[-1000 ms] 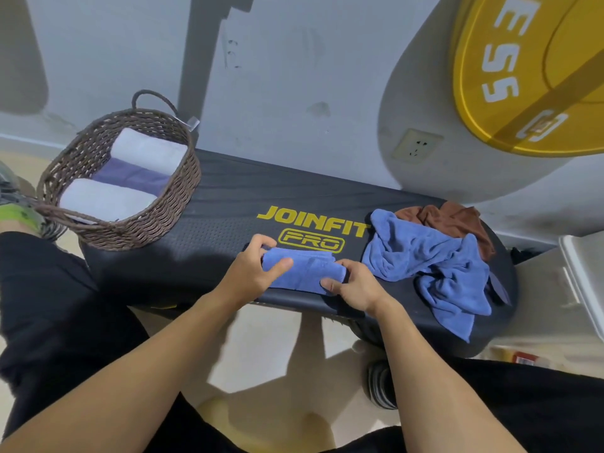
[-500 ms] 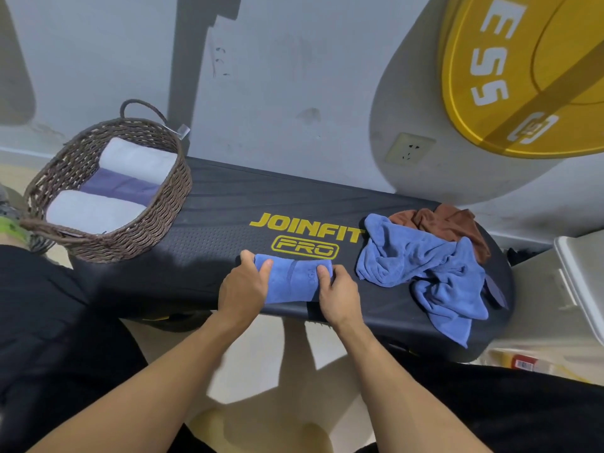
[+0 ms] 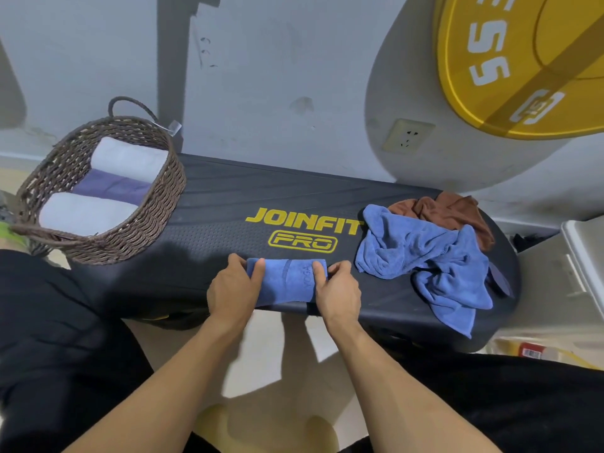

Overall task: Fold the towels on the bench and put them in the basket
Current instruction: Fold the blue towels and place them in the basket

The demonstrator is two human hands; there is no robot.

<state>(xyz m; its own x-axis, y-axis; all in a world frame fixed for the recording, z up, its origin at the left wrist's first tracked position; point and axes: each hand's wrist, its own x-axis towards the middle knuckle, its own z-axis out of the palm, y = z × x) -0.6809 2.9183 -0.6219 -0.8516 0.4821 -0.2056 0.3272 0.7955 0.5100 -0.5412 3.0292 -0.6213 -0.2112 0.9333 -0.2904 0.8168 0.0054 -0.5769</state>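
The folded blue towel (image 3: 286, 284) lies at the near edge of the tabletop (image 3: 228, 204), just below the yellow lettering, and both hands clamp its short ends. The left hand (image 3: 233, 291) has its grip closed on the left end, thumb on top and fingers curled round the far edge; the right hand (image 3: 336, 289) holds the right end the same way, thumb pressed on top. Holding both ends at once probably keeps the folded layers from slipping apart, ready for a lift.

The wicker basket (image 3: 157, 230) sits at ten o'clock from the towel, on the left end of the tabletop, already holding two white towels and a purple one between them, so the new piece would have to lie on top or squeeze beside them. At three o'clock a loose blue towel (image 3: 421, 253) sprawls unfolded, partly covering a brown towel (image 3: 451, 210) behind it; these likely wait their turn.

How many layers the held towel has cannot be told, and most of both hands' fingers are hidden. The basket's near handle is cut off by dark clothing, and the brown towel's full shape is hidden. A yellow weight plate (image 3: 523, 60) leans on the wall at one o'clock, cropped by the frame.
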